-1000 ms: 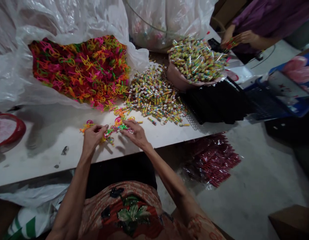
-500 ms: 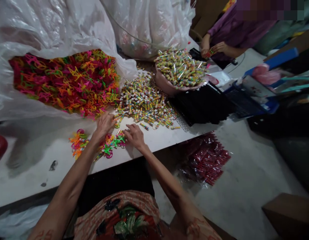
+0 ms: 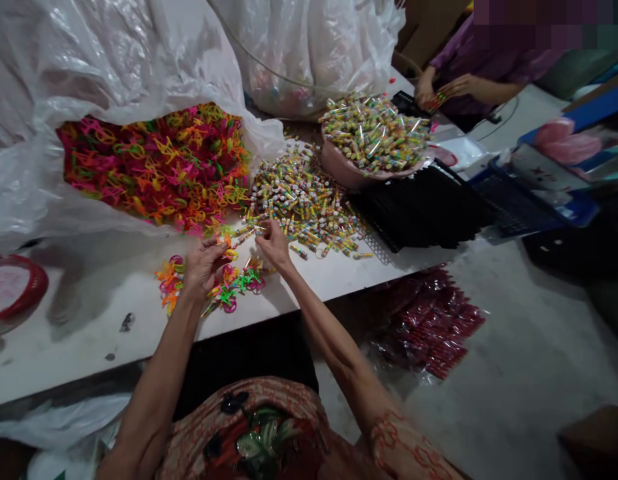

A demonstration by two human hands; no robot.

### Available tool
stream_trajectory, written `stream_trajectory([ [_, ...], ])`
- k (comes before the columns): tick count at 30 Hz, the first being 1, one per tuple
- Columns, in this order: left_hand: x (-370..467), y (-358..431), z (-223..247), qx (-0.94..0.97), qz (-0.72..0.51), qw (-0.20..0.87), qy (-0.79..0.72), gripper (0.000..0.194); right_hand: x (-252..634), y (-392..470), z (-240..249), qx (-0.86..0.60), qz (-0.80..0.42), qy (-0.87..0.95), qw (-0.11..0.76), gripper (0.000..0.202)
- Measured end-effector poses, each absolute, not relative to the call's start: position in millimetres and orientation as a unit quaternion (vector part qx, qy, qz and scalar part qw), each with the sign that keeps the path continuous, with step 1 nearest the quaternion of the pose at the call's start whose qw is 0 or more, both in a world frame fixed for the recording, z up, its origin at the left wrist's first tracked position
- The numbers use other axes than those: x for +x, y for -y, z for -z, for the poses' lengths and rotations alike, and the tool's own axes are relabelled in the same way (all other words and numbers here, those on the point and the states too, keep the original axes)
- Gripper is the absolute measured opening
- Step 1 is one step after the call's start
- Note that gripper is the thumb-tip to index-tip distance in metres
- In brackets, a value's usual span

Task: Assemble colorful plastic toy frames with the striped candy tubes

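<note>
Taking the heap of small wrapped tubes as my landmark, my left hand is near its lower left, fingers closed around a small orange and yellow plastic piece. My right hand is at the heap's near edge, thumb and fingertips pinched narrow by a thin tube, though I cannot tell whether they grip it. Left of the heap, the bright plastic shapes fill an open bag, and the pink basin, piled with more tubes, stands to its right.
</note>
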State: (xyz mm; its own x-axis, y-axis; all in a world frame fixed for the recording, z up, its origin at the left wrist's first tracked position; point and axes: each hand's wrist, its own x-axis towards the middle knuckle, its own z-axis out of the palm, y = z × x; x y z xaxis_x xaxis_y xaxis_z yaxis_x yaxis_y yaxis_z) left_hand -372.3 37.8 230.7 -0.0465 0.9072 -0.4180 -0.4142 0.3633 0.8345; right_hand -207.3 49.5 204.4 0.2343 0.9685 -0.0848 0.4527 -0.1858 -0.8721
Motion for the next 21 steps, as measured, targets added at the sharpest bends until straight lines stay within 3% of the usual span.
stream_trajectory([
  [3, -372, -24, -230, 0.227, -0.507, 0.674, -0.487, 0.045, -203, -21, -213, -0.566, -0.505, 0.457, 0.464, 0.028],
  [6, -369, -12, -231, 0.216, -0.497, 0.694, -0.475, 0.041, -206, 0, -222, -0.492, -0.58, 0.444, 0.474, 0.026],
  [21, -366, 4, -247, 0.242, -0.523, 0.649, -0.497, 0.037, -205, 25, -238, -0.437, -0.465, 0.614, 0.464, 0.02],
])
